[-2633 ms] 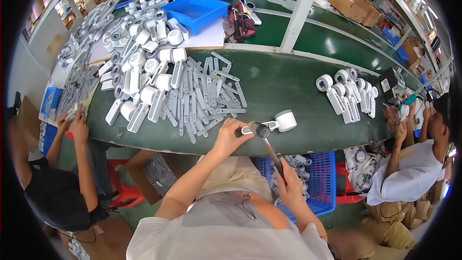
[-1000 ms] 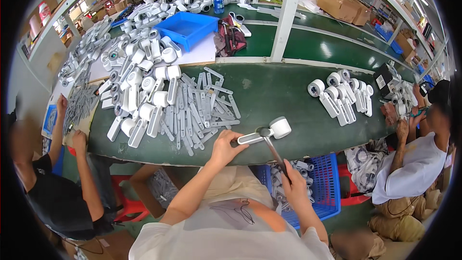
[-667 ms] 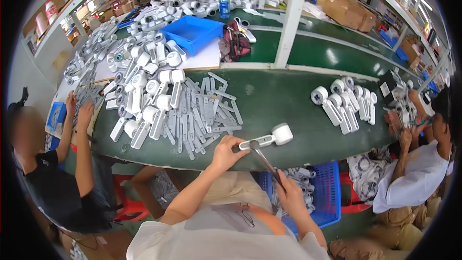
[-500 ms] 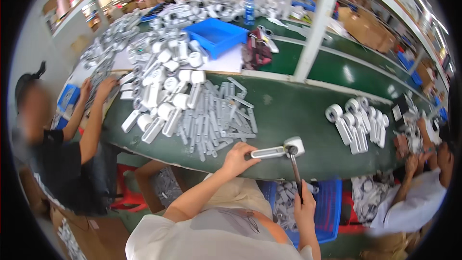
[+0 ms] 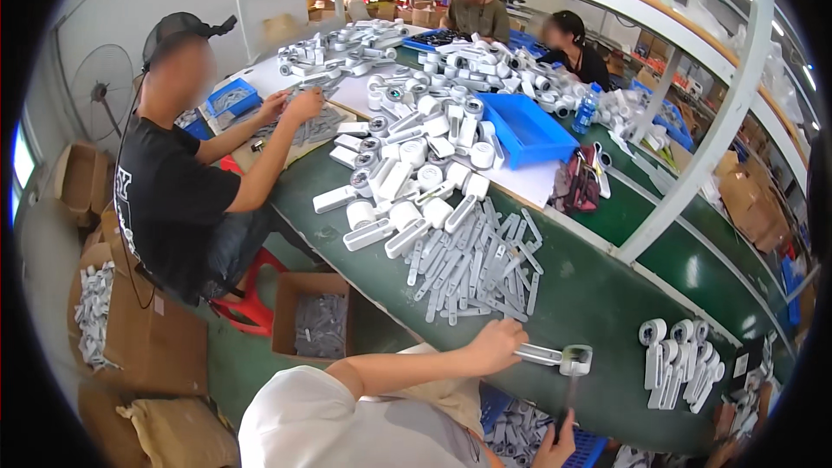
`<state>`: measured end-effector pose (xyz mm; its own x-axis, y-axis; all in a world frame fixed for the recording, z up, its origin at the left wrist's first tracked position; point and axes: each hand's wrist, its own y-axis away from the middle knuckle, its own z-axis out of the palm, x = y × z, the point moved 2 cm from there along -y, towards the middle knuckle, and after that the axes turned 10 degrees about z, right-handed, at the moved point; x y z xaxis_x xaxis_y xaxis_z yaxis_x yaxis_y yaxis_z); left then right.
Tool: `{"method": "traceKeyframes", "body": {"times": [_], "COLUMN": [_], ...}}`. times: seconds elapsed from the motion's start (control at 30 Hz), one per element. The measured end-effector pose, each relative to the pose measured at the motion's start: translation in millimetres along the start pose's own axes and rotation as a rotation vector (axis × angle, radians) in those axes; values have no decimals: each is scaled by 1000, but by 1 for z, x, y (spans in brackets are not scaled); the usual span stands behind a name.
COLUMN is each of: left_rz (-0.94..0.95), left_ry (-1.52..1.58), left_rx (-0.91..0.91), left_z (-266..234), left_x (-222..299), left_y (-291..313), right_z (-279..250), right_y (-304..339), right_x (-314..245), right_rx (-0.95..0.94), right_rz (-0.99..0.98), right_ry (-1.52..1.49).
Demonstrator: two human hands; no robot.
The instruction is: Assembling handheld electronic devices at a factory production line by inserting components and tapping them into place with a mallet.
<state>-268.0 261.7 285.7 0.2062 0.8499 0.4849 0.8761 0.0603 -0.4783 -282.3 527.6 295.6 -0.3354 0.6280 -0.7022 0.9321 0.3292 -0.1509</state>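
My left hand is closed around the handle end of a white housing, which looks like a handheld fan body. The housing lies at the front edge of the green table, its rounded head to the right. Below that head my right hand grips a hammer by its dark handle. The hammer is smeared by motion, and its head cannot be made out clearly against the housing. Just beyond my left hand lies a heap of slim grey strips, next to a pile of white housings.
Several finished-looking housings lie in a group at the right. A blue tray and a water bottle stand farther back. A white post rises beyond the table. A co-worker sits at the left, near a cardboard box.
My view has turned left, so the table and piles sit farther right and lower. Both hands still hold the housing and the hammer; the hammer is now blurred.
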Motion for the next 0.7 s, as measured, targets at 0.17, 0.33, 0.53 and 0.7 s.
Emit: {"method": "traceKeyframes", "body": {"times": [0.17, 0.33, 0.53, 0.7], "left_rz": [167, 243, 132, -79], "left_ry": [-88, -109, 261, 206], "left_rx": [-47, -55, 118, 384], "left_z": [35, 39, -5, -96], "left_x": [13, 10, -13, -69], "left_y": [-14, -19, -6, 12], "right_z": [15, 23, 28, 29], "right_y": [-16, -53, -74, -78], "right_x": [25, 12, 1, -4], "right_rx": [15, 163, 62, 42], "right_rz": [241, 287, 400, 388], "right_ry": [-363, -706, -848, -834]}}
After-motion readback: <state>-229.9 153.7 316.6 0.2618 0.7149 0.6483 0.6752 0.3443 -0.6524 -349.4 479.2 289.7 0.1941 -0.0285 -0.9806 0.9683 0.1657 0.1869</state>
